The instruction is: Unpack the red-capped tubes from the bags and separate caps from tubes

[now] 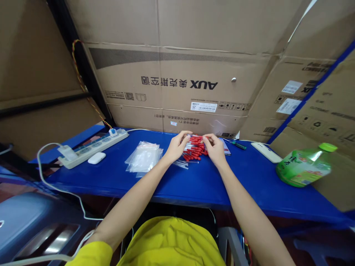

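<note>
A pile of slim sticks with red ends and clear shafts lies on the blue table, right between my two hands. My left hand is at the pile's left edge, thumb and fingers closed in a pinch; what they grip is too small to make out. From the right, my right hand pinches at the red ends, its thumb and forefinger together at the pile's upper edge. Which single stick it holds, if any, is hidden among the others. Clear plastic bags are stacked left of my left hand, and more clear plastic lies below the pile.
A power strip with plugs and a white earphone case occupy the table's left. Rightward are a green-handled screwdriver, a pale flat device and a green drink bottle. Cardboard walls the back.
</note>
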### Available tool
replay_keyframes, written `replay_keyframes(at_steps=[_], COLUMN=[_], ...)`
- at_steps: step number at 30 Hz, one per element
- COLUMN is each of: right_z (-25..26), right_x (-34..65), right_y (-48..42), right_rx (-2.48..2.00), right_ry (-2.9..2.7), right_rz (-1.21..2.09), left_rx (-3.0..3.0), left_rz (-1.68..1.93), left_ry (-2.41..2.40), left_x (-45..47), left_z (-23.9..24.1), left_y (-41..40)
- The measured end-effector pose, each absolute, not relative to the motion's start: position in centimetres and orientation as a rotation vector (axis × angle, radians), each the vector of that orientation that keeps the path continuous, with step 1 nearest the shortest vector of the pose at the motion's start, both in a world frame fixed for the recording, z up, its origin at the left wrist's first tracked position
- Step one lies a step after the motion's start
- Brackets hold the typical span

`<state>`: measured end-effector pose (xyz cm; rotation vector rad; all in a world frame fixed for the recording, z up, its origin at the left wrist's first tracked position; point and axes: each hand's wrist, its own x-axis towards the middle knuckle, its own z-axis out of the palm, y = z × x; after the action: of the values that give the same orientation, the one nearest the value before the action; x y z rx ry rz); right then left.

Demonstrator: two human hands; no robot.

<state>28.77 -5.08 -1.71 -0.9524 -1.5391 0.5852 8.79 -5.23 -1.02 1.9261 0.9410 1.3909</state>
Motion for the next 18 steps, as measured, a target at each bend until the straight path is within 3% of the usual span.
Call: replay_keyframes(at_steps=[7, 11, 18], right_z=[-3.0, -3.0, -3.8], right_x=[27.0, 26.2, 24.9], right_y=[-5.7, -5.9, -5.8], right_rx=[-0.981, -0.918, -0.908], right_ry=[-1.617, -1.509, -1.614], right_rz=[0.614, 0.731, 0.837], left_rx=[1.104, 0.974, 0.825], left_rz=[1.606, 1.598, 1.503], left_ry=[0.876, 0.947, 0.550], left_x=[9.1, 8.6, 9.9], left_z=[-1.7, -1.8, 0.3], left_y=[-4.0, -3.7, -5.9])
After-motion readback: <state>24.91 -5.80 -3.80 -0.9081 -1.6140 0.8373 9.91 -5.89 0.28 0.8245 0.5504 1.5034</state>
